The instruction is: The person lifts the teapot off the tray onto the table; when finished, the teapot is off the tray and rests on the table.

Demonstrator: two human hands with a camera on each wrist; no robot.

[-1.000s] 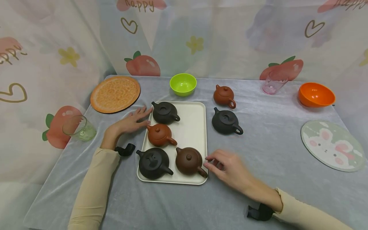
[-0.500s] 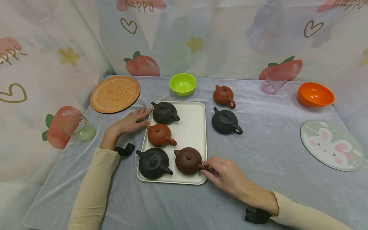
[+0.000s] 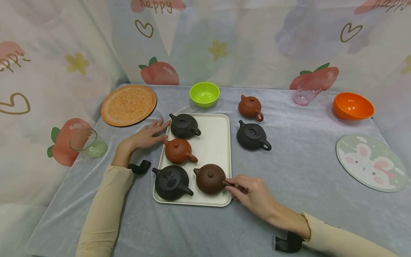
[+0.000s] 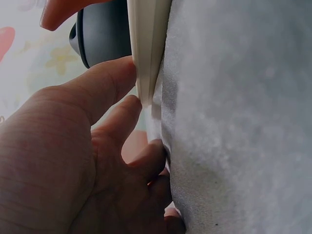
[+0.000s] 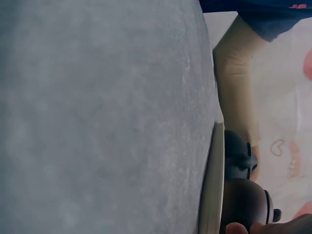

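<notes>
Since the earlier frame, the right hand (image 3: pixel 257 200) had closed its thumb and fingers in a pinch on the handle of the dark brown teapot (image 3: pixel 210 179), which had turned slightly within the near right part of the cream tray (image 3: pixel 213 142). The left hand (image 3: pixel 142 138), its fingers extended, touched the tray's left rim. Soft grey cloth covered the counter (image 3: pixel 298 164); pale fabric (image 3: pixel 253 46) printed with fruit, flowers and hearts hung behind.
</notes>
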